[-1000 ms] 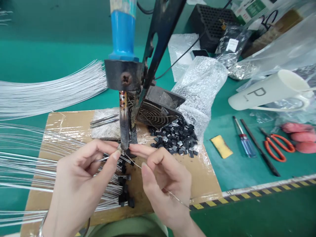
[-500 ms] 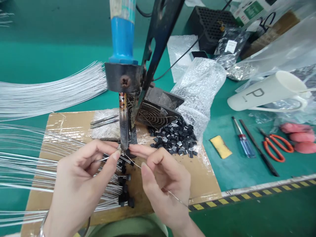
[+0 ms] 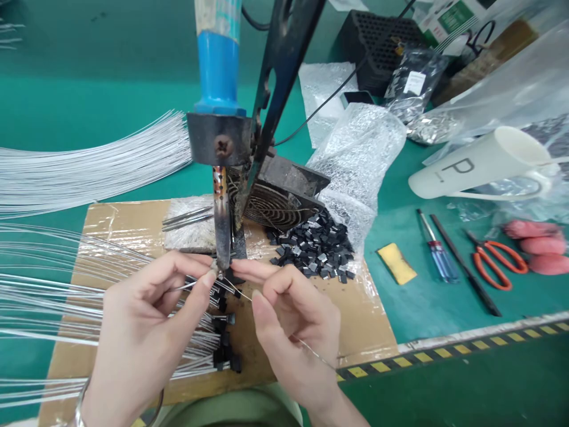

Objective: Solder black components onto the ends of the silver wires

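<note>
Fingers of the left hand are pinching nearly closed on a small part, mostly hidden just beside the iron tip. Those of the right hand are lightly gripping a thin wire, its far end reaching toward the tip; they are leaving almost no gap. A black clamp is supporting the blue-handled iron nearly upright. Good handling is calling for a motionless left pinch, a fine wire angle and fingertips clear of that probably hot metal. Cabled black connectors are lying nearby on cardboard over the green desk, while a loose heap is sitting beside the fan.
</note>
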`<state>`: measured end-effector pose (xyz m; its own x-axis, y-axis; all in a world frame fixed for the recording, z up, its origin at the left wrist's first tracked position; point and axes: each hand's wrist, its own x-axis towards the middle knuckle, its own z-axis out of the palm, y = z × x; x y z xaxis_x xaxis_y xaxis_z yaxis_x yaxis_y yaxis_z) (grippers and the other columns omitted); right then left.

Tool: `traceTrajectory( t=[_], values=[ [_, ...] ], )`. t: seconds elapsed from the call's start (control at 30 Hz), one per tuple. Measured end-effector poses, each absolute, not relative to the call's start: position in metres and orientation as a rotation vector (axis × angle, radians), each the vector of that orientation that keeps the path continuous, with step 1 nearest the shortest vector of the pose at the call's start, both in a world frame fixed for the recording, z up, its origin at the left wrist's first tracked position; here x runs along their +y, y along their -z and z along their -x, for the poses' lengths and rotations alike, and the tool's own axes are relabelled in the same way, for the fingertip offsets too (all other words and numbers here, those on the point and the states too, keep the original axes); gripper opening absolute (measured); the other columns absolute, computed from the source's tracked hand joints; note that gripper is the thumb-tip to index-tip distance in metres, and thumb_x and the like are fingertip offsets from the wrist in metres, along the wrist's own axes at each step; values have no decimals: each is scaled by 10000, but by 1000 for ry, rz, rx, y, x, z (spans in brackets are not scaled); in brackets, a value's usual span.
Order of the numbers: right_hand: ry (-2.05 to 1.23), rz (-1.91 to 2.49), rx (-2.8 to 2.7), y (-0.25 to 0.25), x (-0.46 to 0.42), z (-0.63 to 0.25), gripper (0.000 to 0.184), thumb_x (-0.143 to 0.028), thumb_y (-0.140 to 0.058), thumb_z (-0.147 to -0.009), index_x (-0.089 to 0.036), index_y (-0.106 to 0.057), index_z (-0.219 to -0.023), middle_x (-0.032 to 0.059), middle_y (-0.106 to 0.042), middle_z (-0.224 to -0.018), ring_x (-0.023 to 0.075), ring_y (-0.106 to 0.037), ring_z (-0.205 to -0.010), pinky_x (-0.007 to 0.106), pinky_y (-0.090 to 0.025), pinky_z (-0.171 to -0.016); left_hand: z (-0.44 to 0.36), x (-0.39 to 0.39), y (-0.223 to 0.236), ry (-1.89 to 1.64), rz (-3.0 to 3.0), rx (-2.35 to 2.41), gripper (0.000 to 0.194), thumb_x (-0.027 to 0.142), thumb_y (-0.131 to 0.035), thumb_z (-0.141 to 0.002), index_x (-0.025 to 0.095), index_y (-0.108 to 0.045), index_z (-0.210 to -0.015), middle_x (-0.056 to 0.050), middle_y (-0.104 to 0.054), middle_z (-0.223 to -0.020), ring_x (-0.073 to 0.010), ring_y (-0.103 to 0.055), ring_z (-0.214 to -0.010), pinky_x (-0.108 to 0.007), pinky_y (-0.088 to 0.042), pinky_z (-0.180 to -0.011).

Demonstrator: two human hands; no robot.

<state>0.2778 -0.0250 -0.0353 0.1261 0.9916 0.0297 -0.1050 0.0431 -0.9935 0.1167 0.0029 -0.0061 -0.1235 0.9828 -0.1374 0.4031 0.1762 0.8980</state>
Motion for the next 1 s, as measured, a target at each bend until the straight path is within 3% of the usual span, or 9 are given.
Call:
traceTrajectory(
  t=[1.0],
  values=[
    [-1169, 1123, -1077, 39, -29, -280, 257, -16, -708, -936, -257, -641, -878, 21, -844, -1288, 201, -804, -1214, 293, -609, -1048, -117, 2, 9, -943, -1384, 1647, 87, 295, -757, -862, 257, -794, -793, 15, -802, -781, -94, -649, -581, -133, -482, -514]
  ],
)
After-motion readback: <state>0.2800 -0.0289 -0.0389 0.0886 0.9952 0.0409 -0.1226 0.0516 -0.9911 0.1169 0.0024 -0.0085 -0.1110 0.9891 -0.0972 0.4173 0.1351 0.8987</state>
